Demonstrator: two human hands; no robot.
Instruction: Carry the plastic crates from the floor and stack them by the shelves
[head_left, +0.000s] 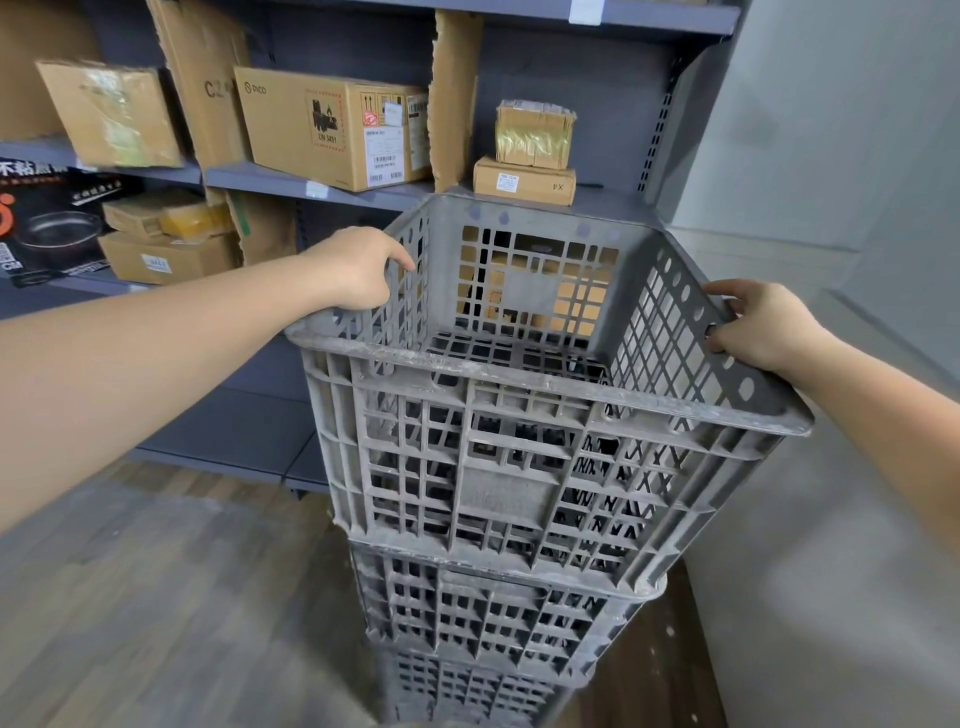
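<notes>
A grey, dusty plastic crate with lattice walls sits on top of a stack of two more grey crates, the middle one and the lowest one. The stack stands on the floor in front of the shelves, close to the right wall. My left hand is at the top crate's left wall, fingers curled against the lattice near the rim. My right hand grips the rim of its right wall, fingers hooked over the edge. The top crate is empty.
Grey metal shelves behind the stack hold several cardboard boxes, among them a large one and two small ones. A grey wall runs along the right. Wood-look floor stretches to the left.
</notes>
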